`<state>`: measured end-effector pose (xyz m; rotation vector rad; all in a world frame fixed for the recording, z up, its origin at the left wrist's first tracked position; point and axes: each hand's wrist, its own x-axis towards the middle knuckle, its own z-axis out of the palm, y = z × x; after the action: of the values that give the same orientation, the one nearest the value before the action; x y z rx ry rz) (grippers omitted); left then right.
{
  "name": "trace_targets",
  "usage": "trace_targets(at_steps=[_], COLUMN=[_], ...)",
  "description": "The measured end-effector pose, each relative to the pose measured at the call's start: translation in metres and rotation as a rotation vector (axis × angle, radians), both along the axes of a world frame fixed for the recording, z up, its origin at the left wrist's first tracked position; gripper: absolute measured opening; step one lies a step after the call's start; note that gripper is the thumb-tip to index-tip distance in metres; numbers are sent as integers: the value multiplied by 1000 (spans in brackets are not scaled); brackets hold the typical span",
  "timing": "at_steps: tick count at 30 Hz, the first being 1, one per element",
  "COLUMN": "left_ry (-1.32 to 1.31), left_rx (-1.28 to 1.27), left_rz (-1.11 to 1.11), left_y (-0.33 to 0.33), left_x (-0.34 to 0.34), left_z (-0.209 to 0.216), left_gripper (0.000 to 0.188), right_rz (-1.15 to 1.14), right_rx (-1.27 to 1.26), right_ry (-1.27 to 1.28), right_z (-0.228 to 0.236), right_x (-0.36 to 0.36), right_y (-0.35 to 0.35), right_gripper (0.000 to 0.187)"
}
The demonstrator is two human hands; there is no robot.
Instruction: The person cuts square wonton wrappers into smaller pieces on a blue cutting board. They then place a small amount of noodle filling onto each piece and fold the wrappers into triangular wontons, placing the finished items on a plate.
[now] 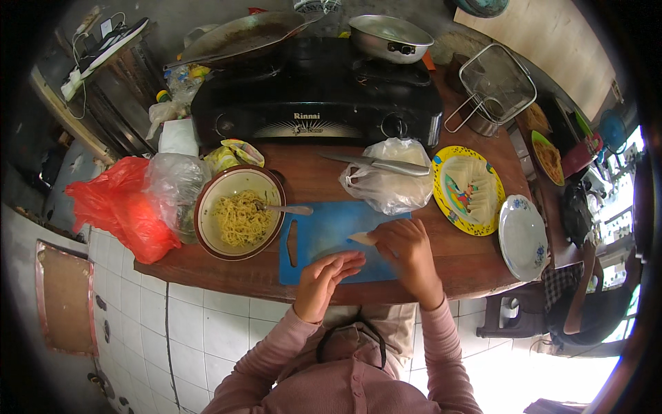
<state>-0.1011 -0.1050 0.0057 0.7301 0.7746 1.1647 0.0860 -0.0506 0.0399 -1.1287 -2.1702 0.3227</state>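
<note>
Over the blue cutting board, my right hand pinches a small pale piece of dough wrapper by one end. My left hand is held beside it with the fingers stretched out and nothing in them. Left of the board stands a bowl of yellow noodles, with a spoon resting in it. Beyond the board, a knife lies across a white plastic bag. A yellow-rimmed plate to the right carries several pale wrapper pieces.
At the back is a black gas stove with a wok and a metal pan. A white oval plate sits at the right edge; a wire strainer stands behind. Red plastic bags crowd the left. Another person is at far right.
</note>
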Motion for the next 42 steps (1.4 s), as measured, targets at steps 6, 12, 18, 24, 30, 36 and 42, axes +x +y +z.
trace_targets(at_steps=[6, 12, 18, 24, 30, 36, 42], left_ry=[-354, -494, -473, -446, -263, -347, -591], left_rx=[-94, -154, -123, -111, -207, -312, -206], left_rz=[-21, -25, 61, 85, 93, 37, -45], left_y=[9, 19, 11, -5, -13, -6, 49], left_x=[7, -10, -36, -49, -66, -72, -47], left_z=[6, 16, 20, 18, 9, 5, -22], left_gripper=[44, 46, 46, 41, 43, 42, 33], right_rz=[-141, -103, -90, 47, 135, 400, 418], right_rx=[450, 272, 157, 228, 248, -264, -434], right_ry=[-219, -36, -164, -472, -362, 236, 615], right_z=[-4, -1, -2, -10, -11, 1, 29], right_x=[-34, -30, -24, -82, -127, -133, -133], right_y=[-38, -31, 28, 57, 69, 82, 88], right_gripper=[31, 36, 44, 73, 64, 30, 13])
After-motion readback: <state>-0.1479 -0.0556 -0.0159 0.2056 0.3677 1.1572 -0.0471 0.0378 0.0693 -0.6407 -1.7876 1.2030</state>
